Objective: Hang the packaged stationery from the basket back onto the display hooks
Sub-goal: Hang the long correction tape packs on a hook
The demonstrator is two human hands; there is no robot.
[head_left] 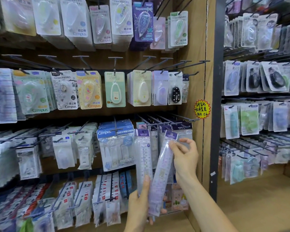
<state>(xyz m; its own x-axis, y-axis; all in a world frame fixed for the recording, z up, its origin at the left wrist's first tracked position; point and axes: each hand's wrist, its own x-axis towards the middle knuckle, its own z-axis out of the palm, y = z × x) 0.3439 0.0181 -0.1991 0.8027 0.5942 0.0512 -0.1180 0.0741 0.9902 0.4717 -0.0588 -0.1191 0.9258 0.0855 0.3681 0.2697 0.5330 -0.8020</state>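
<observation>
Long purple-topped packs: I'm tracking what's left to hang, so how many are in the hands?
2: upright pack in the left hand; tilted pack pinched by the right hand. More may hide behind.

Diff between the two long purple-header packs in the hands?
The upright pack stands straight, gripped at its lower part by the left hand; the tilted pack leans right. The right hand pinches the tilted pack near its header; the upright pack is untouched there. The upright pack looks paler, the tilted pack more lilac. Both are long, clear, purple-headed.
</observation>
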